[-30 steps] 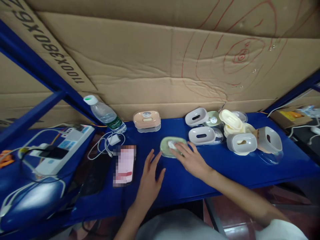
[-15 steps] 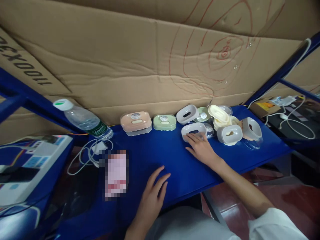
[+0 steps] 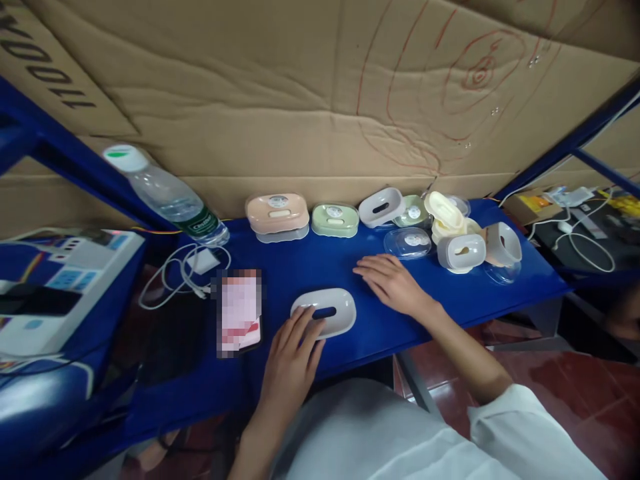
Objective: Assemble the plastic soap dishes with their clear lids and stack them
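A glossy grey oval plastic dish (image 3: 343, 323) with a dark slot in its middle lies at the front of the blue table. My left hand (image 3: 294, 343) is on its near left side, fingers curved over the rim and partly hiding it. To the right and a little farther back is my right hand (image 3: 393, 280), fingers stretched out to the left and holding nothing. Beyond that hand lies a clear plastic lid (image 3: 407, 243) with a round label. A second grey oval dish (image 3: 369, 212) leans by a green labelled piece (image 3: 414, 211).
Along the back stand a peach box (image 3: 277, 212) and a green box (image 3: 335, 220). Cream oval pieces (image 3: 444, 208) and grey rings (image 3: 504, 244) pile up at right. A water bottle (image 3: 170, 200), white cable (image 3: 150, 283) and blurred phone (image 3: 240, 313) are at left. Cardboard (image 3: 240, 87) walls the back.
The grey oval dish has moved left and toward me, from under my right hand to my left hand. My right hand is off it, uncovering the clear lid. The view has shifted slightly.
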### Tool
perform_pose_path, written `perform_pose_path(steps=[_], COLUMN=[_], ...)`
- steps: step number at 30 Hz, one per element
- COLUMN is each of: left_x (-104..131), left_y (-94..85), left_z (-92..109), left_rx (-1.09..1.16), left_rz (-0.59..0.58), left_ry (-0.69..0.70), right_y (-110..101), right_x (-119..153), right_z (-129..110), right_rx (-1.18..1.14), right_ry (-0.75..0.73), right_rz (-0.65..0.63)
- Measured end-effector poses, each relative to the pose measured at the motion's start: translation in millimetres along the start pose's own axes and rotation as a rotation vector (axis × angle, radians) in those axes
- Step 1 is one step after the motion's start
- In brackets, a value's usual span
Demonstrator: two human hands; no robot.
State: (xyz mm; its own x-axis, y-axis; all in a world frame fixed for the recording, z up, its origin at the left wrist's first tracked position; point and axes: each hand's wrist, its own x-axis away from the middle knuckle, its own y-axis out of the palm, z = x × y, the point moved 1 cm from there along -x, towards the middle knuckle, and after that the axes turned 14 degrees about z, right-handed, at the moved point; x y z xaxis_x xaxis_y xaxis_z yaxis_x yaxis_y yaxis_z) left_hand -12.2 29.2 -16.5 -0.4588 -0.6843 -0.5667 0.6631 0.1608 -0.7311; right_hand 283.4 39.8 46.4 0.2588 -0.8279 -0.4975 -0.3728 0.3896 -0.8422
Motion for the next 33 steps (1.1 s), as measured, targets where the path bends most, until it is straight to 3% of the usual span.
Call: perform_pose_path(steps=[3,7,11,15,20,23,25,30,33], left_x=[2,0,-7,-18,-30,-32,-33,-34,-33], left_y=[-1.5,-1.6,1.9,9.1,18.3,22.1,23.8,24.2,23.3], left_z=[0,0,-3,-1,6,8,7,6,6], left_rx=[0.004,0.003,-0.017,-0.024,-0.018,-0.046,-0.063,-0.063,-0.066], left_rz=[-0.01,0.008,0.015,0.033,0.074,0.104,0.103,0.104,0.104], left_ry=[0.0,0.015,0.038,0.015,-0.048,-0.081,-0.081,-0.075,-0.067], right_y=[-24,-72,-82,-68,-63,-59,-56,-47,-39], right_x=[17,76,137,151,130,106,80,-4,-36], right_z=[30,79,112,115,106,103,106,126,133], right_rx=[0.168,0.466,0.511,0.462,0.488,0.507,0.494,0.419,0.358], right_ry=[0.106,0.422,0.54,0.541,0.523,0.412,0.305,0.186,0.139], right_rz=[0.12,0.398,0.302,0.253,0.46,0.64,0.674,0.45,0.308])
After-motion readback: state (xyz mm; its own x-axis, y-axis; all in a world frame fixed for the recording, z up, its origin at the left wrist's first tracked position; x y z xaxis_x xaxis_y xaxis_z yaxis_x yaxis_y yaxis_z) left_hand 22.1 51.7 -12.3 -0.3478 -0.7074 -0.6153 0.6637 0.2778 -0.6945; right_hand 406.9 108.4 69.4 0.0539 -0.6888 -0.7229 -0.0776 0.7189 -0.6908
